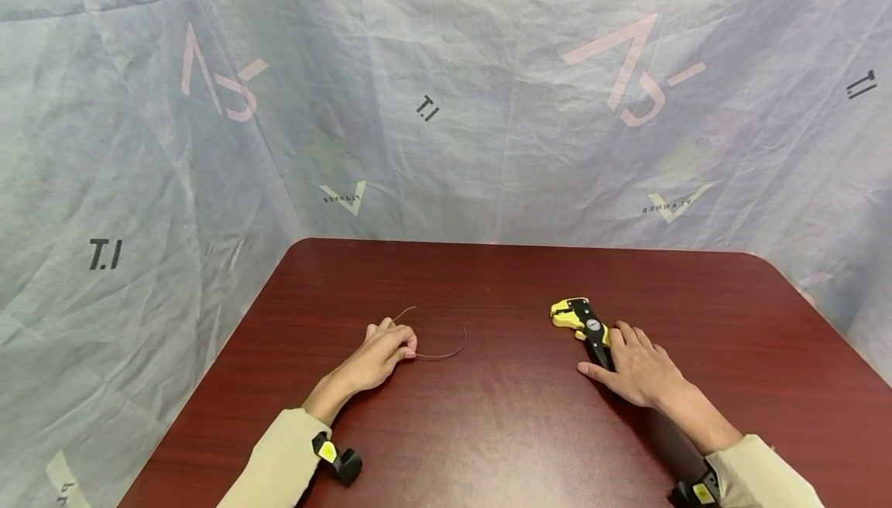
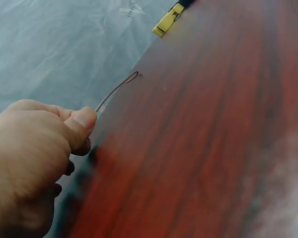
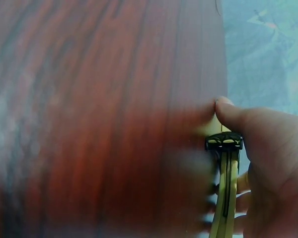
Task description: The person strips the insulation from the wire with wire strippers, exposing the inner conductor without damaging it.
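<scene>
A thin brown wire curves out to the right of my left hand, which pinches it between thumb and fingers just over the table. A short end of the wire also sticks out beyond that hand. In the left wrist view the wire ends in a small loop. On the right, a yellow and black wire stripper lies with its yellow head toward the far left. My right hand is at its handles, thumb on one side and extended fingers on the other. In the right wrist view the handles show between thumb and fingers.
The dark red wood-grain table has rounded far corners. A grey printed cloth hangs behind it and along the left side. A black wrist camera is strapped to the left sleeve, another to the right.
</scene>
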A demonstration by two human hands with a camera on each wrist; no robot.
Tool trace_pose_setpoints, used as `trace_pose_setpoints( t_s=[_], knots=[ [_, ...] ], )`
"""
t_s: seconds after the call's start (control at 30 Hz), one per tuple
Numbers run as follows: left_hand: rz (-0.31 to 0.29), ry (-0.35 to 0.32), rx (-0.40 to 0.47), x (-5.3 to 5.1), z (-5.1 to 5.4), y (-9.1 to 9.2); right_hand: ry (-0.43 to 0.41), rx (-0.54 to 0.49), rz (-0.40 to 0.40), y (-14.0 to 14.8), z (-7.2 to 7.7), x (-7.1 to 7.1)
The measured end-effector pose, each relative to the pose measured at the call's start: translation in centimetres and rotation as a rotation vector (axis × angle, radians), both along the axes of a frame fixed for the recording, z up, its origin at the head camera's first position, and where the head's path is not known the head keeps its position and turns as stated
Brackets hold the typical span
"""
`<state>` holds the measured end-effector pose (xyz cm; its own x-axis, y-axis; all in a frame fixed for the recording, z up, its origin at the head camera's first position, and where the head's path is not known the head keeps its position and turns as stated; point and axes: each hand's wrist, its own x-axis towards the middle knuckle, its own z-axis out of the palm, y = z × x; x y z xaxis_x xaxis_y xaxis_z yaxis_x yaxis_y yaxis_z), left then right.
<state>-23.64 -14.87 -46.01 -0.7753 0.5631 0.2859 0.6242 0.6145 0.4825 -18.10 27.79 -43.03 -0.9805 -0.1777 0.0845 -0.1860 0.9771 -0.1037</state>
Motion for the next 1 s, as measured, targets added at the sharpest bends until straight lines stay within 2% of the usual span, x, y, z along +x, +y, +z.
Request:
trace_pose_setpoints(
  t_s=[0.23,0.4,0.53,0.67,0.77,0.87,1.0],
  knots=[
    [0.019,0.014,0.08,0.2,0.1,0.3,0.021,-0.016,-0.031,0.0,0.1,0.1],
    [0.028,0.08,0.141,0.3,0.3,0.6,0.016,-0.042,-0.042,0.1,0.3,0.1],
    [0.055,0.14,0.17,0.5,0.8,1.0,-0.02,-0.077,-0.038,0.1,0.4,-0.2],
    [0.09,0.126,0.195,0.9,1.4,1.5,-0.097,-0.144,-0.04,0.3,0.6,-0.4],
    [0.096,0.125,0.221,1.2,1.7,1.8,-0.185,-0.222,-0.055,0.4,1.0,-0.6],
    [0.087,0.132,0.252,1.3,1.8,2.0,-0.264,-0.302,-0.074,0.5,1.5,-0.7],
    [0.075,0.126,0.292,1.3,1.7,2.0,-0.329,-0.394,-0.079,0.6,1.9,-0.7]
  ],
)
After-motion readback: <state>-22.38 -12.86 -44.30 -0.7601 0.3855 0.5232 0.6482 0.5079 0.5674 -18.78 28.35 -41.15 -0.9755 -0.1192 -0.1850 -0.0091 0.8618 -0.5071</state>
